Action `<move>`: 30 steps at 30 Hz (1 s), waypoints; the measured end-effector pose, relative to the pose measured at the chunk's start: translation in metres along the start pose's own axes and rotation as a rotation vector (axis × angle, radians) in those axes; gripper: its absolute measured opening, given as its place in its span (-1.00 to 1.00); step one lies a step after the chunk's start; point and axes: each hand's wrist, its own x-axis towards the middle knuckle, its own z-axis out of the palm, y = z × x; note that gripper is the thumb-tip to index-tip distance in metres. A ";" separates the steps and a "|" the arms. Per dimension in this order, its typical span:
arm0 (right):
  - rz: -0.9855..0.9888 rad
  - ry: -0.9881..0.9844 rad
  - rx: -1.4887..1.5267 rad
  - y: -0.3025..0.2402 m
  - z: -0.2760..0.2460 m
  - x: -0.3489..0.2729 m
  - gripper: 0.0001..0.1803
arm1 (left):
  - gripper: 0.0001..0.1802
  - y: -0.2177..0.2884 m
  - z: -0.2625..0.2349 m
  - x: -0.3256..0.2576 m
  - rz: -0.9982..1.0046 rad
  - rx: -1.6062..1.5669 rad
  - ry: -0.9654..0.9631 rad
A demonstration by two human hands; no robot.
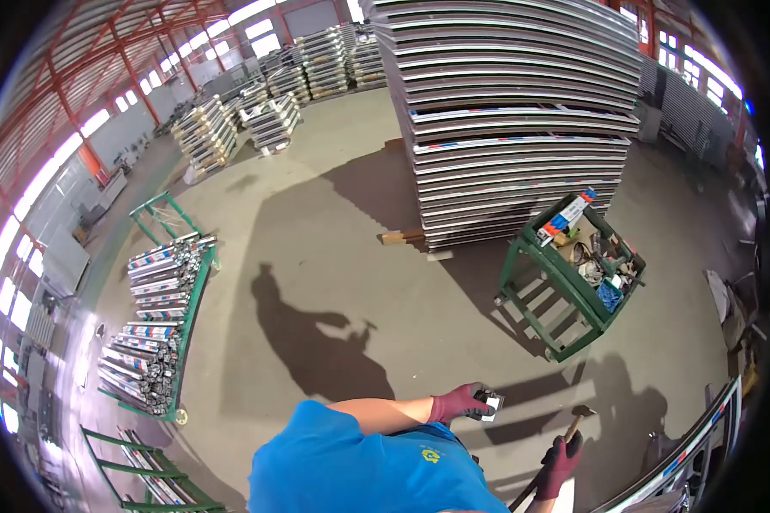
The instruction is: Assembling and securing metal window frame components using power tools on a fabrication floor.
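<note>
Left hand (458, 402) in a dark red glove is held out in front of the blue shirt (359, 466), fingers closed in a pinch on a small dark block (488, 402) with a pale face; what the piece is cannot be told, too small. Right hand (559, 466), same glove, is clenched round the handle of a hammer (576, 421), head up and tilted away from the body, shaft running down past the wrist. Block and hammer head are near each other but apart; both are carried in the air above the concrete floor (316, 256), nothing is resting on anything.

A metal frame rail (689, 453) runs along the lower right corner of the floor, just beside the hammer hand. A green cart (565, 282) full of loose parts stands further off, at the foot of a tall stack of profiles (513, 111). A green rack of wrapped bars (158, 316) sits well apart by the left edge of the floor.

Judgement on doing it well: the block is best kept pinched at its edges, with fingertips clear of the face to be struck. The hammer is best gripped low on the handle for a controlled short blow. Head and block should be squared up before any swing, since a glancing hit could twist the piece out of the pinch.
</note>
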 end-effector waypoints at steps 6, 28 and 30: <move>0.081 0.249 -0.085 -0.009 -0.070 0.067 -0.48 | -0.32 0.012 0.028 0.123 0.110 0.123 -0.184; 0.365 0.601 -1.543 -0.111 -0.507 0.163 -0.50 | -0.31 0.111 0.420 0.524 -0.253 0.601 -0.885; 0.311 0.568 -1.520 -0.090 -0.539 0.178 -0.54 | -0.25 0.097 0.464 0.534 -0.241 0.584 -0.881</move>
